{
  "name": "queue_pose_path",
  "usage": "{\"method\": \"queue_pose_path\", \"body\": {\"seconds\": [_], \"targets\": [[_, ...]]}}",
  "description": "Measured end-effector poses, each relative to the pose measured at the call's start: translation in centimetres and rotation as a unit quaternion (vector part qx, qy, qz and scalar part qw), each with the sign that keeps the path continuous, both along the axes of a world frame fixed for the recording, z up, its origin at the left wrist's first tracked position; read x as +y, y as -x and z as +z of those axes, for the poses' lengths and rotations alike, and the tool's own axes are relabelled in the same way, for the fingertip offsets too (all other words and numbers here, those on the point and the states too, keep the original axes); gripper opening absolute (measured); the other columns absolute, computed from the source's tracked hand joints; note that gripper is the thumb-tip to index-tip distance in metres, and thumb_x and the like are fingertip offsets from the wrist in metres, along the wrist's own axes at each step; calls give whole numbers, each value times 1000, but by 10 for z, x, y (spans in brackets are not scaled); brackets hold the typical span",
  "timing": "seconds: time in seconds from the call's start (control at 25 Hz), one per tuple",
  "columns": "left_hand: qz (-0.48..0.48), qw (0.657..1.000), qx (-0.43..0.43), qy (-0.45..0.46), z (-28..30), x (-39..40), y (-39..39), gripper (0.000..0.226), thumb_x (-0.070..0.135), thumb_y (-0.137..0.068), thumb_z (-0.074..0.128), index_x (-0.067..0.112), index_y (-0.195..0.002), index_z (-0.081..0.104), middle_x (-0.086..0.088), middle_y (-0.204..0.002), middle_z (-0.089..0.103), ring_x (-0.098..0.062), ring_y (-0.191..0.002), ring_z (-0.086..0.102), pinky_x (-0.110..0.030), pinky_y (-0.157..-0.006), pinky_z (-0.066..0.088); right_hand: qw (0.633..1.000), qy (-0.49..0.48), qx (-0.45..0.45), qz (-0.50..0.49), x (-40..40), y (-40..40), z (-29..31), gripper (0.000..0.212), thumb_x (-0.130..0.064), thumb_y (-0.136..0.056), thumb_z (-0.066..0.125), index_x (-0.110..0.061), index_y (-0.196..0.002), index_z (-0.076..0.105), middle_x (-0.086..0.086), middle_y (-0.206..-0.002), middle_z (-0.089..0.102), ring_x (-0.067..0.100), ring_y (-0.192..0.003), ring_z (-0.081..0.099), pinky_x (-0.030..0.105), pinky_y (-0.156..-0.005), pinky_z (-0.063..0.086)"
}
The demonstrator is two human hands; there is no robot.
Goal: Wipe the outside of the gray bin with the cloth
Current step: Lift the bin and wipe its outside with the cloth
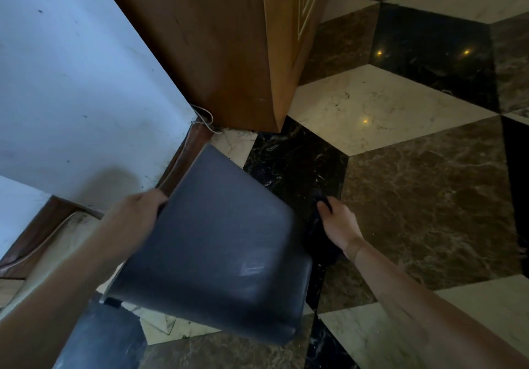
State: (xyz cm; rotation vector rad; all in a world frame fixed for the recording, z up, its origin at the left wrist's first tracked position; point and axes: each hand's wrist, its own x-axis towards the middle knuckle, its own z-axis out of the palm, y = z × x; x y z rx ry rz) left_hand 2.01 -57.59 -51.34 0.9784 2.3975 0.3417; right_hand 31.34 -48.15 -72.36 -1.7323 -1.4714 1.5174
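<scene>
Here we tip the gray bin [211,242] off the floor [429,197], left hand [134,214] clamped on its ten o'clock edge. Right hand [337,222] bunches the dark cloth [317,234] at three o'clock; we should press it flat along that side and keep the tilt steady

A single wide-angle view looks from the person's head, facing forward and steeply down onto the marble floor [400,185]. It sits close: both forearms enter from the 6 o'clock edge, the gray bin [217,242] fills the lower centre, a white wall [71,82] stands at 10 o'clock and a wooden cabinet [229,39] at 12 o'clock.
</scene>
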Motion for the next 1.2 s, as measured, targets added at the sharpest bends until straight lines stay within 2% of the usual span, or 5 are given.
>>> {"method": "queue_pose_path", "body": {"seconds": [0.24,0.48,0.72,0.88,1.2], "targets": [[-253,959,69,103,14,64,-68,96,87,-74,14,29,-148,34,-5,-152,40,-28,-134,40,-42,-104,33,997,-49,-3,65,-27,18,7,21,-28,-104,40,-25,-109,59,-1,-98,67,13,-85,65,31,-74,52],[-226,959,161,53,-6,131,-112,96,91,-68,18,23,-115,66,-7,-122,61,-33,-109,56,-39,-81,42,993,-91,-2,76,-39,26,11,27,-26,-104,39,-20,-118,61,2,-109,66,21,-95,65,40,-86,52],[-318,897,295,89,-11,142,-110,47,52,-95,36,15,-113,59,-13,-113,62,-37,-105,57,-39,-73,38,997,-50,64,18,-38,31,13,22,-27,-104,42,-21,-107,63,-1,-89,70,9,-72,67,28,-65,55],[-371,896,242,-22,29,123,-65,44,51,-97,36,16,-72,43,-4,-70,51,-33,-76,54,-42,-66,43,986,-36,116,-112,-20,23,22,21,-31,-104,41,-22,-105,59,3,-87,69,16,-70,67,29,-60,52],[-241,941,104,-212,25,59,-51,24,34,-100,43,24,-78,46,4,-63,46,-8,-59,46,-28,-51,31,965,-172,123,-153,5,23,65,17,-26,-104,41,-35,-98,54,-8,-87,64,-1,-75,59,27,-61,42]]}}
